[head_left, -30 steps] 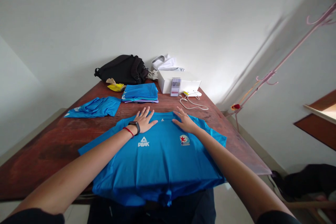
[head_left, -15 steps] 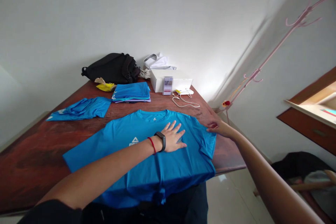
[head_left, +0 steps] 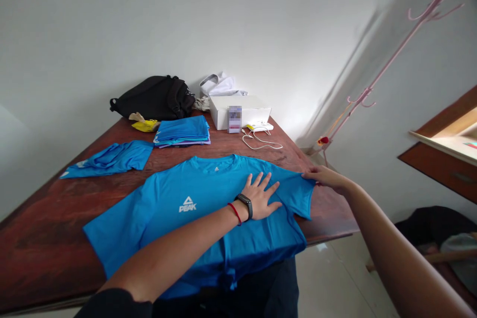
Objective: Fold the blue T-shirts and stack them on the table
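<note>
A blue short-sleeved T-shirt (head_left: 171, 186) with a white PEAK logo lies spread on the wooden table, collar toward the far side and lower hem hanging over the near edge. My left hand (head_left: 260, 196) rests flat on the right part of its chest, fingers spread. It wears a dark wristband and a red cord. At the far right, my right hand (head_left: 324, 178) pinches the outer corner of the right sleeve between thumb and fingers. That sleeve lies stretched outward.
The dark red table (head_left: 48, 213) also bears a folded blue stack (head_left: 182, 130), a crumpled blue garment (head_left: 112, 158), a yellow item (head_left: 146, 125), a black backpack (head_left: 152, 97), a white box (head_left: 219, 113) and a white cable (head_left: 261, 146). A pink coat rack (head_left: 395, 54) leans at right.
My right hand has closed on the sleeve corner and drawn it outward to the right, flattening the sleeve. My left hand has slid slightly right across the chest, uncovering the logo.
</note>
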`<state>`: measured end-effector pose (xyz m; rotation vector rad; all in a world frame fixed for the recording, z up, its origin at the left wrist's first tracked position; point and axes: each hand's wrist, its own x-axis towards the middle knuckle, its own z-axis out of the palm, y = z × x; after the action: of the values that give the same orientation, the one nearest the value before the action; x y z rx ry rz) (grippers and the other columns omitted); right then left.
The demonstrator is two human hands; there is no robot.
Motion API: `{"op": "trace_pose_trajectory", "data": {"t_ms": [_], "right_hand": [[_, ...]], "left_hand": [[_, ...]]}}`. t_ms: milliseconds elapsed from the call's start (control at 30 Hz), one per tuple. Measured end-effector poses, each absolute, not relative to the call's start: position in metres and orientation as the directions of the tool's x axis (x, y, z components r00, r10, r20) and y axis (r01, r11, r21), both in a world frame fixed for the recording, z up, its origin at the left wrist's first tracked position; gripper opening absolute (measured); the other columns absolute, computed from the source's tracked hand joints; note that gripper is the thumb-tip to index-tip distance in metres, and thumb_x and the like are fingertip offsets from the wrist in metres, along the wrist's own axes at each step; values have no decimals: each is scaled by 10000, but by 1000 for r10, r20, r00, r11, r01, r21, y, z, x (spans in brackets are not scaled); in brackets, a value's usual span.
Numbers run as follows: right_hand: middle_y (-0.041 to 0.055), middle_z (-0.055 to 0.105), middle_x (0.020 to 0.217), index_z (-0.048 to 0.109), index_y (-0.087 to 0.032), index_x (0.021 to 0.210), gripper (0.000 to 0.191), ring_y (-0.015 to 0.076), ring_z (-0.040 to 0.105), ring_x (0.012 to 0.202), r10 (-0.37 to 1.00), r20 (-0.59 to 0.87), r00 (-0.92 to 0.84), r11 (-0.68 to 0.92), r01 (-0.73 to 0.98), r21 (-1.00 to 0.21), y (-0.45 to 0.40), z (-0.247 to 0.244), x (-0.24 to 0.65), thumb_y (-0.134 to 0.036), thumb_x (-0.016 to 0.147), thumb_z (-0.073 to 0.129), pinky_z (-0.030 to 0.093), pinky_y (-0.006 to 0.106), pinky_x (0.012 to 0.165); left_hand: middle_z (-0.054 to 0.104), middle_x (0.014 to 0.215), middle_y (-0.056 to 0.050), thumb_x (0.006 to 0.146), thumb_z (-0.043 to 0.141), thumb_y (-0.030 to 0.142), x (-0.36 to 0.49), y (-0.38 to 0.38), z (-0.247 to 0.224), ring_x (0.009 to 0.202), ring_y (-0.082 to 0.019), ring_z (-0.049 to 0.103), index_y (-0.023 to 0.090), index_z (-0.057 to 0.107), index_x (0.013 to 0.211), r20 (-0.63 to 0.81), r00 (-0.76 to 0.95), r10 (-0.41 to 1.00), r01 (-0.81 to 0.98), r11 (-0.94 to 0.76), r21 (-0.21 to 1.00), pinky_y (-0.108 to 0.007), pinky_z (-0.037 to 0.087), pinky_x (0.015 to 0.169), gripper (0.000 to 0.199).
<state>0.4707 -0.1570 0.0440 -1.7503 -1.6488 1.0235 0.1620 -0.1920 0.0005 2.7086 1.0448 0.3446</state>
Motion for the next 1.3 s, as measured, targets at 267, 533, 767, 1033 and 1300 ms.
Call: {"op": "trace_pose_trajectory", "data": {"t_ms": [267, 533, 767, 1033, 1300], "right_hand": [[-37, 585, 682, 591, -219, 962, 407, 107, 542, 523, 982, -152, 115, -177, 256, -950, -143, 34, 468, -480, 715, 783, 457, 211, 473], [70, 718, 892, 658, -216, 1195, 587, 179, 665, 689, 965, -251, 73, -261, 352, -899, -174, 32, 459, -598, 760, 755, 523, 243, 520], [40, 702, 832, 613, -190, 1246, 677, 196, 656, 730, 998, -51, 47, -63, 285, -956, -200, 39, 455, -520, 698, 833, 560, 316, 661], [-20, 583, 770, 512, -276, 1333, 657, 164, 610, 677, 975, -89, 204, -132, 210, -969, -211, 36, 441, -615, 801, 693, 576, 308, 630], [-12, 640, 744, 495, -224, 1405, 818, 206, 627, 714, 995, 8, 98, -32, 402, -915, -212, 11, 439, -492, 700, 811, 529, 304, 611]], "left_hand": [[164, 1672, -114, 963, 370, 690, 164, -190, -2, 1520, -384, 156, 293, 294, 1585, 160, 711, 684, 628, -721, 292, -662, 144, 1186, 742], [234, 1660, -61, 964, 402, 661, 164, -190, -3, 1514, -377, 185, 332, 426, 1521, 181, 712, 678, 617, -728, 298, -637, 185, 1191, 647], [226, 1660, -86, 956, 263, 747, 159, -176, -2, 1522, -361, 171, 312, 367, 1560, 121, 622, 773, 719, -626, 303, -635, 149, 1201, 751], [148, 1676, -104, 872, 339, 828, 154, -158, 4, 1519, -433, 98, 344, 320, 1576, 15, 572, 820, 790, -555, 262, -708, 89, 1164, 855], [132, 1680, -101, 922, 298, 763, 180, -123, 15, 1520, -432, 82, 311, 314, 1581, -68, 590, 804, 788, -556, 265, -709, 98, 1161, 799]]}}
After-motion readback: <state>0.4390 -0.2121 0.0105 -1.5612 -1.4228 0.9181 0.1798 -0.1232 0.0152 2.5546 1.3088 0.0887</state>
